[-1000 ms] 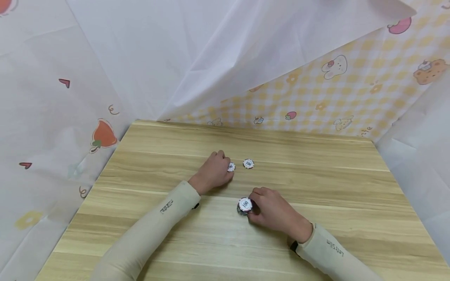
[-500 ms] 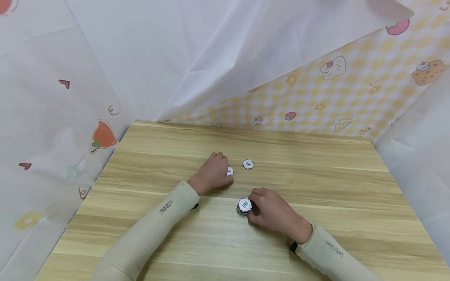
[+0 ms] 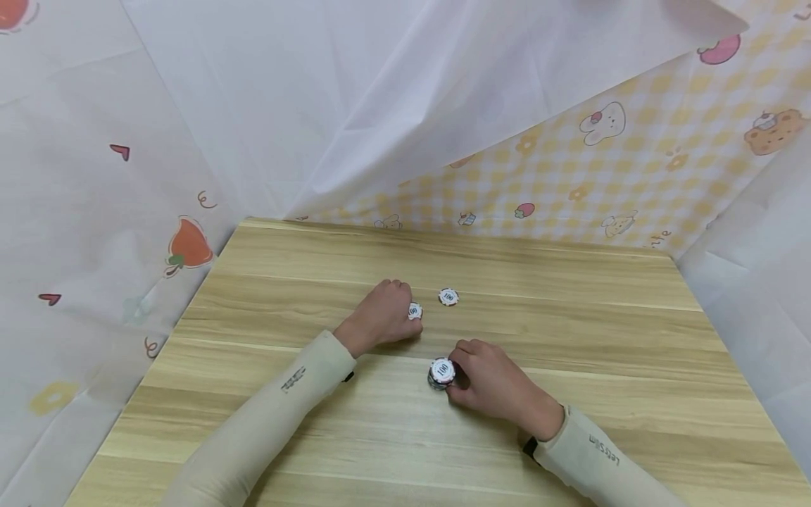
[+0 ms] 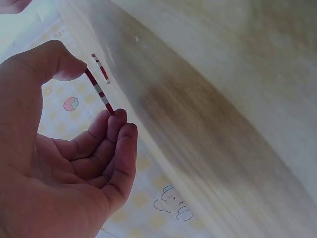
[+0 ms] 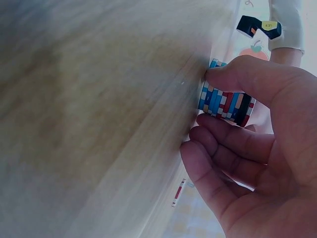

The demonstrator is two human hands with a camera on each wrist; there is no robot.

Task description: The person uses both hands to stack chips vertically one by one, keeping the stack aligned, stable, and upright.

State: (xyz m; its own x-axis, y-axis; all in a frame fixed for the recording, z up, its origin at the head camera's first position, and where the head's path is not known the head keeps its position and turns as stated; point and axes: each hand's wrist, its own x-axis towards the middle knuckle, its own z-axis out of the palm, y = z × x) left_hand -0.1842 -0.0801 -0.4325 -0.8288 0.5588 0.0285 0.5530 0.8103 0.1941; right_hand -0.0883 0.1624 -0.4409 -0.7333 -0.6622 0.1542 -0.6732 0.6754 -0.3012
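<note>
Between the thumb and fingertips of my left hand (image 3: 385,315) is a white poker chip (image 3: 415,310) marked 100. In the left wrist view that chip (image 4: 99,91) shows its red and white edge, pinched at both ends. My right hand (image 3: 491,377) holds the side of a stack of poker chips (image 3: 441,373), thumb on one side and fingers on the other. Blue, red, black and white edges show on the stack (image 5: 225,101) in the right wrist view. A second loose 100 chip (image 3: 448,296) lies flat on the table, right of my left hand.
The wooden table (image 3: 570,317) carries the chips and both forearms. Its back edge meets a yellow checked cloth (image 3: 545,176). White sheeting (image 3: 95,211) hangs on the left side, and more white cloth (image 3: 767,282) on the right.
My left hand and its chip have shifted slightly toward me. The right hand, the stack and the loose chip look unmoved.
</note>
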